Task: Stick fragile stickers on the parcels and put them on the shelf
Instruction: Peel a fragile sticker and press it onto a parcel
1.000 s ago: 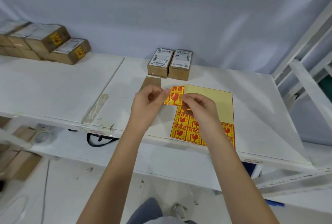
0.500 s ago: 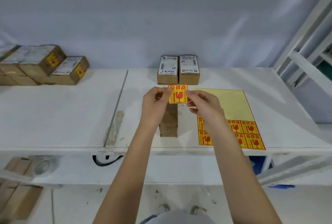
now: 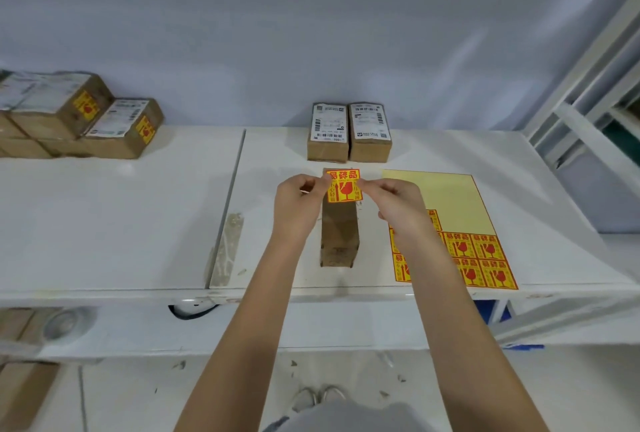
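at the near edge of the white surface [image 3: 138, 223] my two forearms reach in from below. just past that edge, right of my arms, the sticker sheet [image 3: 450, 203] lies flat near the near right corner; its nearest rows hold red-and-yellow fragile stickers and its far part is bare yellow backing. my right wrist covers some of the stickers on its left side. between my forearms a plain brown parcel [image 3: 339, 234] lies lengthwise, its short end facing the near edge.

over the far end of that parcel i hold one fragile sticker [image 3: 344, 185] with both hands. my left hand [image 3: 298, 203] pinches its left edge between thumb and fingertips, and my right hand [image 3: 398, 203] pinches its right edge the same way, the other fingers curled. i cannot tell whether the sticker touches the cardboard.

left of the parcel a seam runs from the near edge to the far edge, with a strip of old tape [image 3: 228, 248] beside it.

against the far edge, two small parcels [image 3: 349, 131] stand side by side, touching, white shipping labels up. at the far left corner sits a stack of labelled parcels [image 3: 76, 119], two of them showing fragile stickers on their sides.
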A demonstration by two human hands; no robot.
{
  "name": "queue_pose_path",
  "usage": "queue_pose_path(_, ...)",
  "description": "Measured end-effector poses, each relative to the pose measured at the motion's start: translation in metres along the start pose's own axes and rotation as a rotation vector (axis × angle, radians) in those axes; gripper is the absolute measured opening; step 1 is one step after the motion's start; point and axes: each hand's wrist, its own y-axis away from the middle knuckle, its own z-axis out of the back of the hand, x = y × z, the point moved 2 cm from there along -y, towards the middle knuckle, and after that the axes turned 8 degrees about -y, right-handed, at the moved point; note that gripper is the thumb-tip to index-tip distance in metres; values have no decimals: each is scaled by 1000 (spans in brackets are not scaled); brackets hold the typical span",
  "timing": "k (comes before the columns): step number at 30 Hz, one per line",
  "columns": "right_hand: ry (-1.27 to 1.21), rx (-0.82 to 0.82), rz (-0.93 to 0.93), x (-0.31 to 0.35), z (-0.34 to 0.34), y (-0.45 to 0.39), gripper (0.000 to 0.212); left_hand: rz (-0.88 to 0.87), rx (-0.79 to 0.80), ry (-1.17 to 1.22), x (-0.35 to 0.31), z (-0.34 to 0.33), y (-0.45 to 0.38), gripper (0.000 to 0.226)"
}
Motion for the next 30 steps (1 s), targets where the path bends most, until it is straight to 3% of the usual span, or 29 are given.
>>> queue_pose_path(11,78,-11,-23,-17,-5,-17,15,42,9,-91,22,-9,-14,32)
queue_pose_path(24,197,-11,107,-32,-7,-32,10,47,0,-92,32,-16,-18,29)
queue_pose_path(30,219,-10,118,-38,-7,-35,19,44,-17,-119,37,-18,-17,28)
